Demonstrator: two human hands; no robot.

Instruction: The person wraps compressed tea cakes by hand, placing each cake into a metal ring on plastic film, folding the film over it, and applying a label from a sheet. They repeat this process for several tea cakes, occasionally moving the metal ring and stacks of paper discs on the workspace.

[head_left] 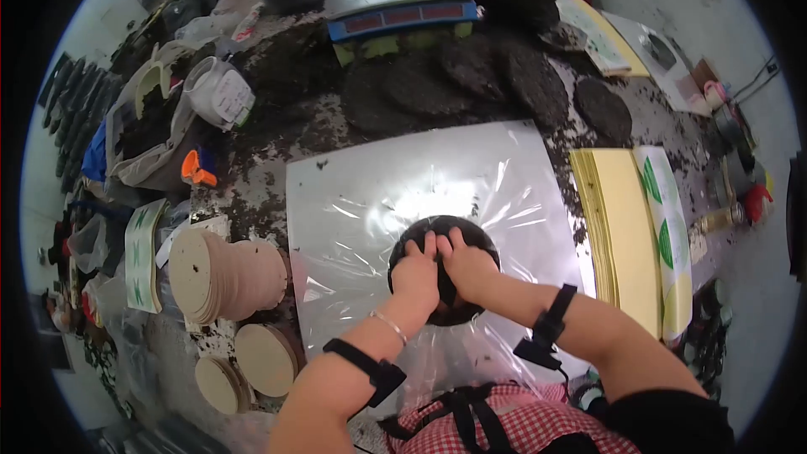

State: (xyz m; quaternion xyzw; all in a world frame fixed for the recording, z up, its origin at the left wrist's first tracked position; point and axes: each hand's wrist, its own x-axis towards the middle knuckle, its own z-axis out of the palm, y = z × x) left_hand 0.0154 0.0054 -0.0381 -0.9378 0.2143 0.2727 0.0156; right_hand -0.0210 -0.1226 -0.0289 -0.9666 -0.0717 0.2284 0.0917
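A round black mould [485,240] sits on clear plastic film, which spreads in creases over a shiny pale sheet [336,202]. My left hand [416,273] presses down inside the mould, its fingers bent and close together on a dark mass. Beside it, almost touching, my right hand [465,267] bears on the same dark mass with curled fingers. What lies under both palms is hidden. Several flat, dark, crumbly round cakes [420,84] overlap on the table beyond the sheet.
A weighing scale [403,13] stands at the back. To the left are stacked beige discs [195,273], an orange tape dispenser [199,168] and a plastic jar [218,92]. Yellow sheets [626,227] and a green-printed roll [668,244] lie right. Dark crumbs litter the table.
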